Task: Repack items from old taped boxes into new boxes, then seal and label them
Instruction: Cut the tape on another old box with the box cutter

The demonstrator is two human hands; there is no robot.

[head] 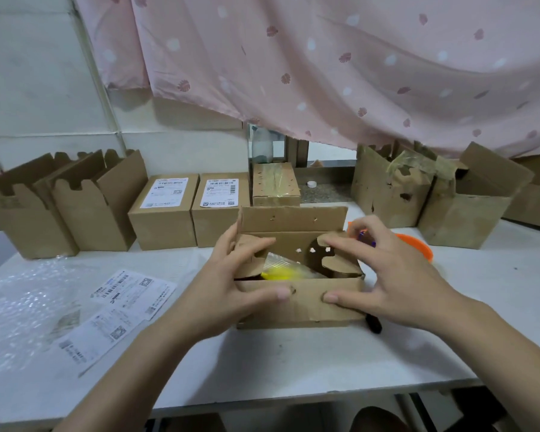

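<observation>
Head view: an old box (306, 307), worn and holed, sits at the middle of the white table (293, 363), flaps up, with a yellow item (278, 273) in clear wrap lying inside. The left hand (228, 285) grasps its left end, thumb on the front wall and fingers curled over the side flap, while the right hand (387, 275) grasps the right end, thumb pressed to the front wall and fingers on the notched flap. Two labelled boxes (164, 210) stand just behind, and loose label sheets (119, 307) lie to the left
</observation>
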